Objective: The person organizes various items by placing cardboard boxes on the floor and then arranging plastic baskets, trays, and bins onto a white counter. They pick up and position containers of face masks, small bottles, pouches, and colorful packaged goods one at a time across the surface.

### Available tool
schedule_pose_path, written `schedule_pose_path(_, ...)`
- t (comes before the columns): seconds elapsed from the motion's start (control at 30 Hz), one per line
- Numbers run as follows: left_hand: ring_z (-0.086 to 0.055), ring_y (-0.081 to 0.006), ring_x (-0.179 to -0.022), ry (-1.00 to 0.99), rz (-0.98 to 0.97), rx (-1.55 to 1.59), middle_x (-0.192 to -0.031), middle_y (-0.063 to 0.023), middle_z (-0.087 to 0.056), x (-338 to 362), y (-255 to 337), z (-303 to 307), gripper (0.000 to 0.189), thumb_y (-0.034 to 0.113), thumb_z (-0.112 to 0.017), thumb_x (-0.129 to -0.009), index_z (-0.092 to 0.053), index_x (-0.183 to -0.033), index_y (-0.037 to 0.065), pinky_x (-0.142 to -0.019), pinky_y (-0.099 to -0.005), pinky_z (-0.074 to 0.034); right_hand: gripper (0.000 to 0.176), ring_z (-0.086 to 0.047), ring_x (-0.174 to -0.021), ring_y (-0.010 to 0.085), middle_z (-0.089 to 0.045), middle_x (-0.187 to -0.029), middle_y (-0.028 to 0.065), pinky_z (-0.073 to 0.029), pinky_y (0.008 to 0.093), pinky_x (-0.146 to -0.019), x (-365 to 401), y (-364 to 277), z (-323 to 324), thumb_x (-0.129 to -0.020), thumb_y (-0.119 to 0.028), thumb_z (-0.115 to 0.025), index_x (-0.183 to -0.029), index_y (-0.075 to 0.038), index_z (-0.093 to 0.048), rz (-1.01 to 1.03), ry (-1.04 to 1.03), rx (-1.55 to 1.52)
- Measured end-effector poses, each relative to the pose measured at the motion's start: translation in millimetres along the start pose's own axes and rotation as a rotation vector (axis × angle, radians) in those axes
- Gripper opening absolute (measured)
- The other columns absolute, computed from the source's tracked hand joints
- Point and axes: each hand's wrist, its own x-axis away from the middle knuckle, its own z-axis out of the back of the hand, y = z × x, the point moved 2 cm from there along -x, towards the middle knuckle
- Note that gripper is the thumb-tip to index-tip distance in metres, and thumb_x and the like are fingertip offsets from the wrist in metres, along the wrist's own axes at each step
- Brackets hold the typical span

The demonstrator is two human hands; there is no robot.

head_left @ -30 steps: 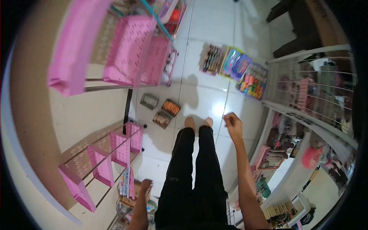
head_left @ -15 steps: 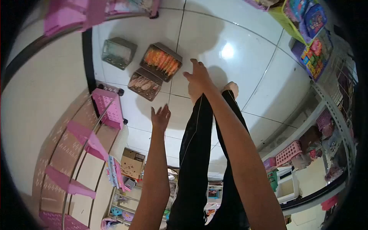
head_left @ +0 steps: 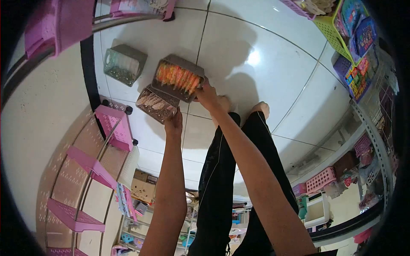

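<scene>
My right hand (head_left: 205, 94) is closed on the right end of a dark basket (head_left: 178, 77) filled with orange and yellow packets. My left hand (head_left: 174, 122) grips the lower right corner of a smaller dark basket (head_left: 157, 104) with pale brownish contents. The two baskets touch, the orange one overlapping the upper edge of the other. Up and to the left, a grey-green basket (head_left: 124, 64) with whitish contents stands apart on the tiled floor (head_left: 230, 47). My fingertips are partly hidden behind the basket edges.
A pink rack (head_left: 115, 126) on black wheels lies along the left. Another pink rack part (head_left: 64, 25) is at the upper left. Green (head_left: 337, 34) and purple baskets with colourful packs stand at the upper right. Metal shelving (head_left: 378, 145) runs down the right. My feet are below the baskets.
Both hands have moved to the baskets and taken hold, the right of the orange-filled one, the left of the smaller one. The view has shifted slightly.
</scene>
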Motion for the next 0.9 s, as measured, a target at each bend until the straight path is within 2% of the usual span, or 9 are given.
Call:
schedule_pose_path(0.23,-0.052,-0.027,-0.076,0.011,0.051,-0.325,-0.089,-0.0171,-0.047,82,6,-37,0.027,0.01,-0.045,-0.074,-0.037,-0.096,-0.003,-0.065,-0.0321,-0.047,0.044,-0.049,-0.074,0.0386,-0.049,-0.077,0.0286,-0.039,0.0402,-0.064,65,-28,69,-0.066,-0.013,-0.043,-0.108,-0.004,-0.033,-0.073,0.237,0.167)
schedule_pose_path(0.33,-0.053,-0.0275,-0.075,-0.001,-0.054,-0.498,-0.09,-0.0184,-0.046,146,1,-80,0.032,0.012,-0.046,-0.074,-0.034,-0.099,-0.002,-0.062,-0.0324,-0.047,0.038,-0.054,-0.071,0.0237,-0.052,-0.078,0.0181,-0.049,0.0304,-0.052,109,-34,111,-0.07,-0.01,-0.043,-0.106,-0.001,-0.033,0.098,0.344,0.233)
schedule_pose_path(0.43,-0.053,-0.0237,-0.072,-0.031,-0.081,-0.71,-0.085,-0.0137,-0.049,218,1,-126,0.036,0.018,-0.049,-0.073,-0.034,-0.101,0.0,-0.058,-0.0322,-0.047,0.037,-0.054,-0.07,0.0217,-0.052,-0.077,0.0158,-0.049,0.0297,-0.053,193,-83,154,-0.071,-0.01,-0.044,-0.106,-0.002,-0.033,-0.124,0.316,-0.346)
schedule_pose_path(0.5,-0.053,-0.0236,-0.07,-0.161,-0.129,-0.79,-0.085,-0.0146,-0.048,258,5,-144,0.039,0.019,-0.049,-0.073,-0.032,-0.102,0.001,-0.056,-0.032,-0.048,0.038,-0.055,-0.061,0.0221,-0.052,-0.079,0.0182,-0.049,0.0296,-0.044,246,-103,179,-0.071,-0.01,-0.044,-0.105,0.002,-0.033,-0.116,0.423,-0.57)
schedule_pose_path(0.6,-0.054,-0.0235,-0.069,-0.363,-0.184,-0.909,-0.085,-0.0161,-0.047,340,11,-190,0.042,0.021,-0.049,-0.074,-0.028,-0.104,0.0,-0.054,-0.0329,-0.048,0.03,-0.055,-0.06,0.0205,-0.052,-0.075,0.0137,-0.049,0.0296,-0.054,333,-115,218,-0.075,-0.011,-0.041,-0.101,0.003,-0.034,0.02,0.621,-0.28)
schedule_pose_path(0.7,-0.05,-0.0157,-0.065,-0.588,-0.363,-1.058,-0.084,-0.0085,-0.047,413,22,-222,0.046,0.023,-0.052,-0.072,-0.031,-0.106,0.0,-0.052,-0.0269,-0.045,0.023,-0.054,-0.059,0.0181,-0.053,-0.071,0.0121,-0.046,0.0281,-0.053,458,-172,241,-0.075,-0.014,-0.042,-0.089,0.005,-0.043,0.046,0.756,-0.428)
schedule_pose_path(0.77,-0.045,-0.0171,-0.083,-0.657,-0.233,-1.3,-0.093,-0.0086,-0.047,492,41,-265,0.035,0.021,-0.051,-0.073,-0.042,-0.099,-0.002,-0.071,-0.026,-0.037,0.022,-0.054,-0.058,0.0169,-0.054,-0.067,0.0105,-0.045,0.0275,-0.052,532,-187,247,-0.075,-0.016,-0.043,-0.081,0.004,-0.048,0.105,0.848,-0.37)
schedule_pose_path(0.8,-0.047,-0.0158,-0.079,-0.75,-0.359,-1.264,-0.089,-0.0079,-0.049,499,36,-269,0.033,0.021,-0.051,-0.073,-0.045,-0.096,-0.002,-0.068,-0.0249,-0.038,0.022,-0.054,-0.058,0.0165,-0.054,-0.066,0.0099,-0.044,0.0275,-0.052,572,-203,257,-0.074,-0.017,-0.044,-0.077,0.004,-0.049,0.15,0.891,-0.381)
schedule_pose_path(0.9,-0.049,-0.0149,-0.064,-0.838,-0.034,-1.385,-0.079,-0.0063,-0.049,596,49,-311,0.026,0.022,-0.052,-0.072,-0.048,-0.088,0.002,-0.04,-0.0268,-0.041,0.024,-0.054,-0.05,0.0173,-0.053,-0.056,0.0115,-0.043,0.0278,-0.046,698,-249,250,-0.071,-0.017,-0.044,-0.072,0.007,-0.047,0.275,1.084,-0.49)
